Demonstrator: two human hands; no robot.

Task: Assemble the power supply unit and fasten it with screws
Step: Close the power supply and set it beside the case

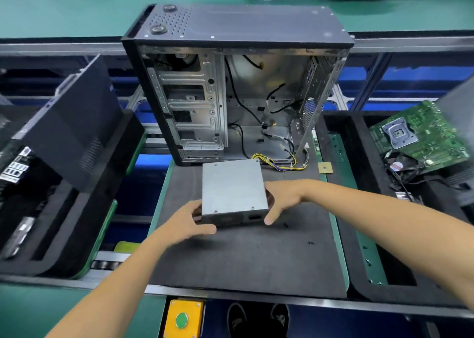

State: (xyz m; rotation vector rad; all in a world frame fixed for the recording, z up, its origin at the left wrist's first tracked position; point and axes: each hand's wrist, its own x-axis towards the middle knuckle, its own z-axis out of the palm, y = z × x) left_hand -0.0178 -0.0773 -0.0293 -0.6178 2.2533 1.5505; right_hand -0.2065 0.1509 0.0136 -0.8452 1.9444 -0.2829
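The grey metal power supply unit [232, 187] lies on the dark foam mat [246, 258], just in front of the open computer case [230, 88]. Its yellow and black cable bundle [282, 162] runs from its far end toward the case floor. My left hand [188, 224] grips the unit's near left corner, thumb along the front face. My right hand [280, 199] holds its near right corner, fingers curled round the side. A few small black screws [311, 242] lie on the mat to the right of the unit.
A black case side panel [71, 122] leans on the left tray. A green motherboard [420, 137] with a fan and cables sits in the right tray. A small CPU chip [325, 168] lies by the case. A yellow box with a green button [182, 319] sits at the front edge.
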